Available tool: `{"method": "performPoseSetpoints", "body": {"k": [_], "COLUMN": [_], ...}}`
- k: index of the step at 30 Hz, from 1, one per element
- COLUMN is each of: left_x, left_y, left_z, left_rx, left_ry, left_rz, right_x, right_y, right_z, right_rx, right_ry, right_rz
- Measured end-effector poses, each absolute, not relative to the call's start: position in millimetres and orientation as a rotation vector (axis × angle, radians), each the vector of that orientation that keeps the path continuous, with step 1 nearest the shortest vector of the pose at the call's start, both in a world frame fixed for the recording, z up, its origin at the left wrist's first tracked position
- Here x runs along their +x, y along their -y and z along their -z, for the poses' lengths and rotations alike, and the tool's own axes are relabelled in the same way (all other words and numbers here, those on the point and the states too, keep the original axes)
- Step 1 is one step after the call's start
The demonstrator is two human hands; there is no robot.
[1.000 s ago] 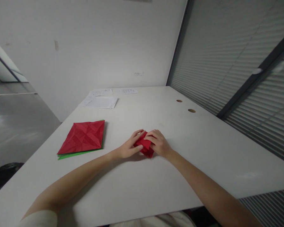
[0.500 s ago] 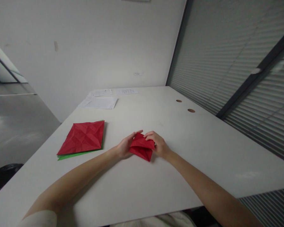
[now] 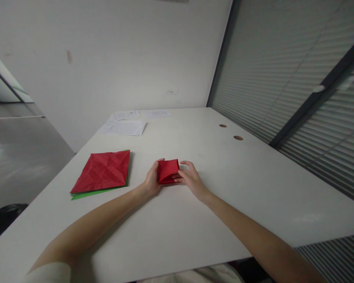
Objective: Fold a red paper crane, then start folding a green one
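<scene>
A small folded red paper (image 3: pixel 168 170) lies on the white table (image 3: pixel 194 220) between my two hands. My left hand (image 3: pixel 152 181) grips its left edge, fingers curled round the corner. My right hand (image 3: pixel 190 181) holds its right side, thumb and fingertips touching the paper's edge. To the left lies a larger creased red paper square (image 3: pixel 103 171) on top of a green sheet (image 3: pixel 88 193), untouched by either hand.
White printed sheets (image 3: pixel 124 126) lie at the table's far left corner against the wall. Two round cable holes (image 3: pixel 237 137) sit near the right edge, beside a glass partition with blinds. A dark object (image 3: pixel 1 220) is on the floor at the left.
The folded red paper has been flattened into a smaller square and shifted slightly left and away from me. Both hands followed it and stay on its two sides.
</scene>
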State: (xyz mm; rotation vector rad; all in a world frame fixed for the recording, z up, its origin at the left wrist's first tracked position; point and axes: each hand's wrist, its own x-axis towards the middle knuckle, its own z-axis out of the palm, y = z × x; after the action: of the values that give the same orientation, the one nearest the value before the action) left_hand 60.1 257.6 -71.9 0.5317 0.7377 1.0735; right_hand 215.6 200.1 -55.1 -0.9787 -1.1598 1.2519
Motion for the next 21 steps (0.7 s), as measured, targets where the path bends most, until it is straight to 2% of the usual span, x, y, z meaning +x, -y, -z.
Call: {"method": "performPoseSetpoints", "body": {"k": [2,6,21], "left_x": [61,64,63], "left_y": [-256,-250,-252], "left_z": [71,68,68], "left_rx": [0.55,0.588,0.571], "left_ry": [-0.728,-0.696,-0.605], "left_rz": [-1.061,-1.055,-0.859], "right_x": [210,206,207], "right_y": [-199,-198,-192], "right_z": [55,57,47], "right_rx": [-0.915,-0.906,-0.94], "right_ry": [0.92,0.693,0.756], "right_rz": [-1.412,-1.475,-1.54]}}
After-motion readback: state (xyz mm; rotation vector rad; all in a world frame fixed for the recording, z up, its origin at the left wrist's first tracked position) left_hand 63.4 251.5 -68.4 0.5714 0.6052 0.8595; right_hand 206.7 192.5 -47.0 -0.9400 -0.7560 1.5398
